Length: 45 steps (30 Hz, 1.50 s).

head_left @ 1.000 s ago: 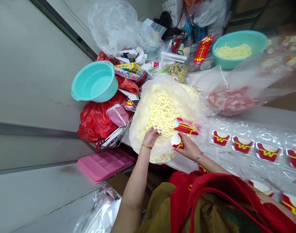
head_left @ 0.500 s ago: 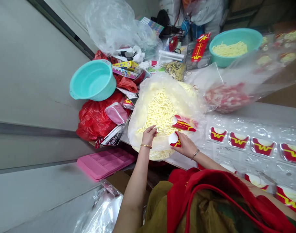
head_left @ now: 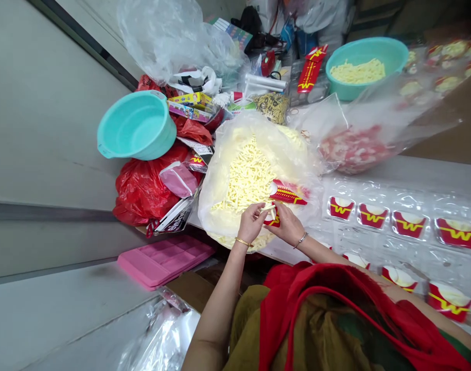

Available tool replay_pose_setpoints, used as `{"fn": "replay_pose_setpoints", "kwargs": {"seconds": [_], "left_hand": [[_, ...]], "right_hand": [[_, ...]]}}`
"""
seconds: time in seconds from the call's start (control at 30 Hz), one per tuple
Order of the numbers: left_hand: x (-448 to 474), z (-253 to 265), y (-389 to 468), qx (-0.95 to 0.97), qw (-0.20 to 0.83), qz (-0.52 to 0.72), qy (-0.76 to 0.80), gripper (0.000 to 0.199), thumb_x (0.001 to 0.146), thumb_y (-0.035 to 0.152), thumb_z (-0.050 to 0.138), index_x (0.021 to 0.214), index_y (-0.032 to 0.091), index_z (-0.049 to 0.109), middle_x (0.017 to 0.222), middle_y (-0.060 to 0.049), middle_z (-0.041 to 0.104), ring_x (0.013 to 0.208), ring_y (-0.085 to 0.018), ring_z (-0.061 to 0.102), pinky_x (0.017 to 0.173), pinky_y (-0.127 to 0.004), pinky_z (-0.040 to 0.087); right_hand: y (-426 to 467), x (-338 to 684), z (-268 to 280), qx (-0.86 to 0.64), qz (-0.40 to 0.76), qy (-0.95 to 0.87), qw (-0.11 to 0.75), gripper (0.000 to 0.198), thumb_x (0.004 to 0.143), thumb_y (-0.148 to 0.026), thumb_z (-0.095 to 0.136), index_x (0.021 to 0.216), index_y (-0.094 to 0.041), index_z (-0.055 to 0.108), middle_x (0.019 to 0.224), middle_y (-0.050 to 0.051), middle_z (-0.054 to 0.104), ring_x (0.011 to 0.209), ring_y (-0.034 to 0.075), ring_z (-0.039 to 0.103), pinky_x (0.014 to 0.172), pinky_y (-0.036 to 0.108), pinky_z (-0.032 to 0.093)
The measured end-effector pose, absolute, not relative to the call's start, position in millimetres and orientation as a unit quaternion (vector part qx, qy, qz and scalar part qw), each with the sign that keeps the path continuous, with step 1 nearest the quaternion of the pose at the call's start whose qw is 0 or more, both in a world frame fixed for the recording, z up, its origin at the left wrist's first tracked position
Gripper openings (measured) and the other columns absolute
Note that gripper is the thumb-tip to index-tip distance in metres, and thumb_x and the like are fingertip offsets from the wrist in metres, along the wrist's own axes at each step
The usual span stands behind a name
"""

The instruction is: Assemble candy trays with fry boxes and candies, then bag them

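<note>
Over the near side of an open clear plastic bag (head_left: pixel 215 175), my two hands meet. My right hand (head_left: pixel 288 225) grips a small red fry carton (head_left: pixel 273 220) with a yellow zigzag print. My left hand (head_left: pixel 253 222) pinches a few pale yellow fry-shaped sticks (head_left: pixel 268 208) at the carton's mouth. Many more loose sticks (head_left: pixel 250 175) fill the bag. A stack of flat red cartons (head_left: pixel 287 193) lies on the bag just beyond my right hand.
Blister sheets with red cartons (head_left: pixel 372 216) cover the right side. A turquoise basin (head_left: pixel 137 126) rests on a red plastic bag (head_left: pixel 142 185) at left. Another turquoise basin (head_left: pixel 366 67) with pale strands stands at back right. A pink tray (head_left: pixel 166 260) sits low at left.
My left hand has moved right from above the pile to the carton, bringing the sticks to its mouth. My right hand still holds the carton, now turned somewhat. The whole view has shifted slightly.
</note>
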<state>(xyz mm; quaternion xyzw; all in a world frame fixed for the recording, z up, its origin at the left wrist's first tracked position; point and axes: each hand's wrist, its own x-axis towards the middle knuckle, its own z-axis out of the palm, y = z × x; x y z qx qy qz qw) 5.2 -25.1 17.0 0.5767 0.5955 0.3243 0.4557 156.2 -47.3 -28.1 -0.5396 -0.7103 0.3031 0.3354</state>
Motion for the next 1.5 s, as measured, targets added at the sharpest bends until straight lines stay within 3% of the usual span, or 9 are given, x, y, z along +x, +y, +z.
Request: {"fn": "replay_pose_setpoints", "kwargs": {"seconds": [0.3,0.57,0.83,1.1,1.27,1.5], "left_hand": [[14,16,-36,0.664,0.319,0.308,0.602,0.01,0.082,0.02,0.055,0.089,0.018,0.062,0.088,-0.004,0.063,0.076,-0.013,0.057,0.072,-0.027,0.046],[12,17,-43,0.667,0.311,0.311,0.601,0.017,0.088,0.025,0.051,0.099,0.02,0.062,0.095,-0.006,0.063,0.083,-0.014,0.058,0.074,-0.028,0.047],[18,23,-49,0.709,0.266,0.243,0.606,0.016,0.088,0.019,0.048,0.095,0.021,0.063,0.095,-0.004,0.066,0.096,-0.018,0.059,0.083,-0.033,0.041],[30,26,-54,0.713,0.212,0.187,0.642,0.017,0.078,0.031,0.063,0.093,0.022,0.062,0.094,-0.005,0.066,0.093,-0.023,0.056,0.078,-0.037,0.033],[29,22,-52,0.693,0.219,0.186,0.661,0.012,0.08,0.018,0.056,0.091,0.022,0.061,0.088,-0.003,0.067,0.088,-0.021,0.056,0.076,-0.035,0.032],[30,21,-57,0.735,0.229,0.151,0.62,0.016,0.086,0.021,0.049,0.089,0.023,0.065,0.085,-0.004,0.067,0.085,-0.021,0.058,0.078,-0.036,0.035]], "right_hand": [[-49,160,-31,-0.541,0.281,-0.724,0.322,0.075,0.074,-0.041,0.067,0.134,-0.016,0.031,0.124,0.017,0.05,0.112,0.032,0.049,0.092,0.05,0.045],[-50,161,-31,-0.552,0.279,-0.723,0.306,0.078,0.072,-0.042,0.07,0.134,-0.014,0.032,0.119,0.017,0.052,0.107,0.032,0.052,0.09,0.048,0.046],[-51,163,-34,-0.549,0.264,-0.736,0.296,0.073,0.074,-0.038,0.067,0.132,-0.011,0.033,0.122,0.018,0.051,0.111,0.031,0.05,0.092,0.047,0.046],[-53,163,-35,-0.538,0.258,-0.749,0.286,0.066,0.078,-0.029,0.058,0.136,-0.014,0.03,0.123,0.019,0.051,0.111,0.033,0.049,0.088,0.049,0.047],[-55,164,-35,-0.528,0.261,-0.757,0.283,0.07,0.075,-0.029,0.06,0.136,-0.015,0.029,0.121,0.018,0.051,0.108,0.033,0.05,0.087,0.05,0.046],[-58,162,-35,-0.514,0.262,-0.765,0.288,0.066,0.077,-0.025,0.058,0.135,-0.013,0.029,0.117,0.017,0.052,0.106,0.031,0.051,0.088,0.048,0.047]]}}
